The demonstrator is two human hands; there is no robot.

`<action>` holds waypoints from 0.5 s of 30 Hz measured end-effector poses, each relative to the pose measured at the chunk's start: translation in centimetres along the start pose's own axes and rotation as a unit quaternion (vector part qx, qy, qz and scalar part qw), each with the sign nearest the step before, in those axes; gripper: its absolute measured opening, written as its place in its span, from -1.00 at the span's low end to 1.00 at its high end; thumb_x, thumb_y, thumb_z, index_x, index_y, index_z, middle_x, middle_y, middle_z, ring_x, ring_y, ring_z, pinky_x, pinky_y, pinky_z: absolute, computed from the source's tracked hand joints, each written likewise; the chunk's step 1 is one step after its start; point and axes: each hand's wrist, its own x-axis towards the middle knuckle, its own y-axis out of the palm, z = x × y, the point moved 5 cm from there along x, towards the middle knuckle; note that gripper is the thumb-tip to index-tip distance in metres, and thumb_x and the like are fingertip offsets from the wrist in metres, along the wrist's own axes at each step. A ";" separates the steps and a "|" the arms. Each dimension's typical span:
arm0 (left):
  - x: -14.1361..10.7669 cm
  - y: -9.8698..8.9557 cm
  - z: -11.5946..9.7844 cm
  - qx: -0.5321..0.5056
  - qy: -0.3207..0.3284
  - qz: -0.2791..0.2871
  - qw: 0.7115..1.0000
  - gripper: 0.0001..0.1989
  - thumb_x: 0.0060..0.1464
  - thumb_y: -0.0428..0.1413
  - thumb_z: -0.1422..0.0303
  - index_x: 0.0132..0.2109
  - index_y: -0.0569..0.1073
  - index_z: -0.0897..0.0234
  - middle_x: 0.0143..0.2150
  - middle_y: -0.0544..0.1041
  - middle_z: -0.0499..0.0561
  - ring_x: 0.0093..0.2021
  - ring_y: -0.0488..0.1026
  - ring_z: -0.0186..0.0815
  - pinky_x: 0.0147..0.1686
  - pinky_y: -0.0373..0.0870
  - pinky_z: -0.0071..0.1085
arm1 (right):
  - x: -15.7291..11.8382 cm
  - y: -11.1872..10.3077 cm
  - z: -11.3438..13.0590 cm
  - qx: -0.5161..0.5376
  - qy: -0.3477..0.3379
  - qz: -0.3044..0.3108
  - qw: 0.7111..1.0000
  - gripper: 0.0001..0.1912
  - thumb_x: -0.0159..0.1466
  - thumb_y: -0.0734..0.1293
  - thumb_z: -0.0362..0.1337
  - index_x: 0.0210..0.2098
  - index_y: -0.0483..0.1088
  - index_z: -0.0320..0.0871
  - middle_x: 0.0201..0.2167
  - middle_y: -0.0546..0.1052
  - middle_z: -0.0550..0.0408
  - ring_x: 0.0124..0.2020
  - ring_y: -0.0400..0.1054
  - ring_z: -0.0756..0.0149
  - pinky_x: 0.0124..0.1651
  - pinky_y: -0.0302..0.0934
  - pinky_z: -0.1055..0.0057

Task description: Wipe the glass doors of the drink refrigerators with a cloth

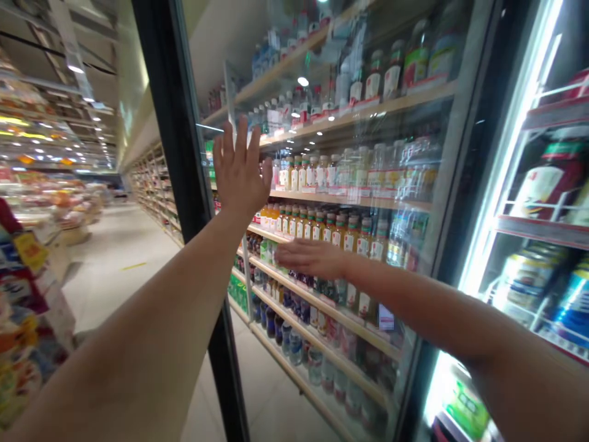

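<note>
A glass cooler door [414, 233] with a black frame stands swung open in front of me. My left hand [242, 169] is raised with its fingers spread, its palm toward the glass near the door's left edge; it appears to press on the pane, though contact is hard to make out. Lower and to the right, my right hand [313, 258] is held level, fingers stretched out together, close to the same pane. Neither hand holds anything. Through the glass show shelves with rows of juice bottles [317, 227].
On the right, the lit cooler interior holds bottles [543, 181] on wire-fronted shelves. A store aisle floor [110, 245] runs away on the left, between wall shelving [154, 181] and a display of colourful packages [27, 313] close to my left arm.
</note>
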 end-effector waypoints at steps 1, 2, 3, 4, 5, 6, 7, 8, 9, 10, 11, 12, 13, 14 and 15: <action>-0.1 -0.1 0.0 -0.002 -0.001 -0.004 1.000 -0.18 0.21 -0.28 -0.24 0.45 0.13 0.08 0.52 -0.15 -0.30 0.53 -0.45 -0.31 0.52 -0.54 -0.23 | 0.2 -1.7 -2.8 -0.006 0.034 -0.008 0.999 -0.52 0.48 0.04 -0.34 0.28 0.34 0.03 0.35 0.34 0.25 0.45 0.05 0.40 0.49 0.06 0.30; -0.2 -0.2 0.0 -0.008 -0.003 -0.006 1.000 -0.21 0.22 -0.26 -0.22 0.44 0.14 0.05 0.52 -0.12 -0.30 0.53 -0.46 -0.32 0.52 -0.54 -0.23 | 0.5 -3.7 -5.9 -0.010 0.064 -0.030 0.997 -0.48 0.46 0.02 -0.39 0.30 0.31 0.01 0.35 0.34 0.24 0.47 -0.01 0.38 0.50 0.03 0.21; -0.2 -0.2 0.0 -0.016 -0.002 -0.006 1.000 -0.23 0.23 -0.24 -0.21 0.44 0.14 0.03 0.51 -0.09 -0.30 0.52 -0.47 -0.32 0.52 -0.54 -0.23 | 0.8 -5.8 -9.2 -0.021 0.114 -0.061 0.991 -0.45 0.44 0.00 -0.43 0.31 0.29 0.02 0.37 0.31 0.24 0.49 -0.07 0.37 0.51 -0.01 0.12; -0.2 -0.2 0.0 -0.024 -0.001 -0.007 1.000 -0.24 0.22 -0.22 -0.20 0.44 0.15 0.01 0.51 -0.06 -0.31 0.52 -0.48 -0.32 0.52 -0.53 -0.22 | 1.0 -7.9 -12.6 -0.033 0.165 -0.102 0.980 -0.46 0.44 0.01 -0.41 0.31 0.29 0.01 0.39 0.29 0.22 0.51 -0.12 0.35 0.53 -0.07 0.04; -0.2 -0.2 0.1 -0.030 0.003 -0.008 1.000 -0.25 0.22 -0.20 -0.20 0.44 0.15 -0.01 0.50 -0.04 -0.32 0.52 -0.48 -0.31 0.52 -0.53 -0.21 | 1.1 -9.9 -15.6 -0.047 0.202 -0.147 0.967 -0.49 0.44 0.02 -0.35 0.29 0.31 -0.02 0.39 0.29 0.18 0.52 -0.15 0.32 0.54 -0.14 -0.02; -0.2 -0.1 0.2 -0.034 0.005 -0.009 0.999 -0.26 0.22 -0.19 -0.19 0.44 0.15 -0.03 0.50 -0.02 -0.32 0.52 -0.47 -0.31 0.53 -0.53 -0.19 | 1.1 -11.7 -18.3 -0.055 0.230 -0.194 0.952 -0.50 0.45 0.01 -0.26 0.27 0.33 -0.03 0.39 0.30 0.16 0.53 -0.18 0.32 0.55 -0.20 -0.03; -0.2 -0.1 0.3 -0.037 0.006 -0.010 0.999 -0.27 0.22 -0.18 -0.18 0.44 0.15 -0.04 0.50 -0.02 -0.33 0.52 -0.46 -0.31 0.53 -0.52 -0.18 | 1.1 -12.9 -20.4 -0.053 0.251 -0.237 0.937 -0.50 0.47 -0.02 -0.17 0.24 0.35 0.01 0.38 0.30 0.19 0.53 -0.23 0.38 0.56 -0.27 0.03; -0.1 0.0 0.4 -0.037 0.006 -0.007 0.999 -0.26 0.22 -0.18 -0.18 0.44 0.15 -0.04 0.50 -0.03 -0.32 0.52 -0.45 -0.30 0.53 -0.51 -0.17 | 1.2 -13.8 -21.9 -0.046 0.255 -0.274 0.926 -0.48 0.47 -0.05 -0.08 0.18 0.40 0.06 0.36 0.33 0.22 0.53 -0.30 0.46 0.56 -0.35 0.11; -0.1 0.0 0.5 -0.034 0.004 -0.006 0.999 -0.25 0.22 -0.18 -0.19 0.44 0.15 -0.02 0.50 -0.05 -0.32 0.53 -0.44 -0.28 0.53 -0.51 -0.15 | 1.2 -14.2 -22.8 -0.037 0.256 -0.305 0.917 -0.46 0.46 -0.08 -0.01 0.13 0.42 0.11 0.34 0.37 0.25 0.53 -0.36 0.53 0.56 -0.41 0.18; -0.1 0.1 0.5 -0.028 0.001 -0.003 1.000 -0.23 0.21 -0.19 -0.20 0.44 0.15 0.01 0.51 -0.08 -0.31 0.53 -0.43 -0.25 0.53 -0.52 -0.14 | 1.2 -14.1 -23.2 -0.028 0.253 -0.326 0.910 -0.45 0.46 -0.09 0.03 0.10 0.43 0.15 0.31 0.40 0.27 0.52 -0.41 0.57 0.55 -0.47 0.22; -0.1 0.1 0.6 -0.021 -0.001 0.002 1.000 -0.21 0.21 -0.20 -0.21 0.45 0.15 0.05 0.51 -0.11 -0.30 0.53 -0.42 -0.23 0.53 -0.52 -0.13 | 1.3 -13.7 -22.9 -0.022 0.252 -0.336 0.907 -0.45 0.45 -0.09 0.03 0.09 0.43 0.16 0.29 0.42 0.28 0.52 -0.45 0.57 0.54 -0.50 0.22; -0.1 0.2 0.6 -0.011 -0.003 0.007 1.000 -0.19 0.21 -0.21 -0.21 0.45 0.14 0.08 0.52 -0.13 -0.28 0.53 -0.42 -0.22 0.53 -0.53 -0.14 | 1.3 -13.0 -22.2 -0.020 0.256 -0.336 0.906 -0.47 0.46 -0.07 0.01 0.12 0.42 0.16 0.28 0.43 0.28 0.53 -0.45 0.55 0.55 -0.50 0.18; -0.2 0.3 0.6 -0.002 -0.005 0.010 1.000 -0.19 0.22 -0.22 -0.21 0.46 0.13 0.11 0.52 -0.15 -0.27 0.53 -0.43 -0.23 0.53 -0.53 -0.15 | 1.3 -12.0 -21.0 -0.021 0.263 -0.326 0.908 -0.49 0.46 -0.05 -0.05 0.18 0.39 0.14 0.29 0.42 0.27 0.53 -0.42 0.49 0.56 -0.47 0.11; -0.2 0.3 0.6 0.003 -0.008 0.011 1.000 -0.19 0.22 -0.23 -0.19 0.46 0.12 0.11 0.52 -0.15 -0.28 0.52 -0.45 -0.27 0.53 -0.54 -0.18 | 1.2 -10.9 -19.5 -0.025 0.273 -0.308 0.911 -0.51 0.47 -0.02 -0.13 0.24 0.35 0.10 0.32 0.39 0.26 0.54 -0.37 0.43 0.57 -0.40 0.03; -0.2 0.5 0.7 0.002 -0.012 0.010 1.000 -0.21 0.22 -0.23 -0.18 0.47 0.11 0.08 0.52 -0.16 -0.30 0.51 -0.49 -0.31 0.53 -0.54 -0.21 | 1.0 -9.8 -17.7 -0.030 0.282 -0.286 0.915 -0.50 0.47 -0.01 -0.22 0.28 0.31 0.08 0.35 0.34 0.25 0.54 -0.31 0.37 0.57 -0.31 -0.04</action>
